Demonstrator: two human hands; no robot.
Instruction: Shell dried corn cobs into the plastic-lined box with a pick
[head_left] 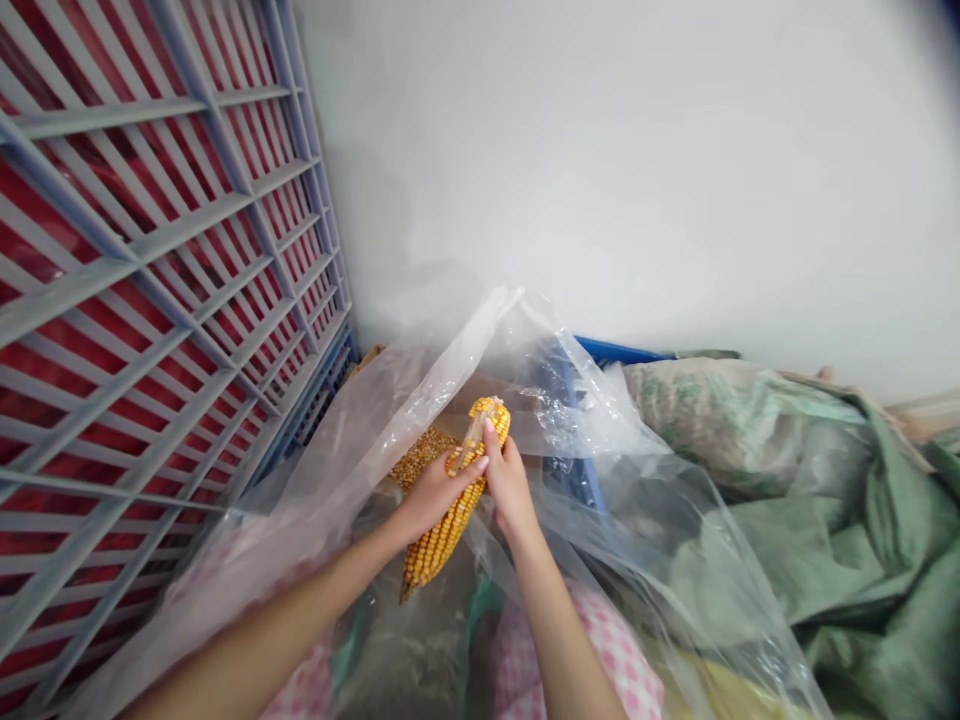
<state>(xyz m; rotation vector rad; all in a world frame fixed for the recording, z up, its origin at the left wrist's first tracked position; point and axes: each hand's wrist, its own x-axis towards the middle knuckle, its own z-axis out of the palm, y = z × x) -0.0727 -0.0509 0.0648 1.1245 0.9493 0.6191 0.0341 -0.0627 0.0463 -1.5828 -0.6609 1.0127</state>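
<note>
Both of my hands grip one yellow corn cob (442, 535), which slants from upper right to lower left. My left hand (439, 490) wraps the cob's middle, its thumb pressed on the kernels. Nearer the upper end, my right hand (508, 475) holds the cob from the right with its thumb on top. A strip near that end is bare of kernels. Below and behind the hands, loose corn kernels (424, 455) lie in a large clear plastic bag (390, 430) that spreads open around my arms.
Tall grey-lilac plastic crates (217, 200) with red contents stand close on the left. A white wall (637, 180) rises ahead. A blue crate edge (615, 350) shows behind the bag. To the right lie a filled sack (705, 420) and green tarpaulin (825, 520).
</note>
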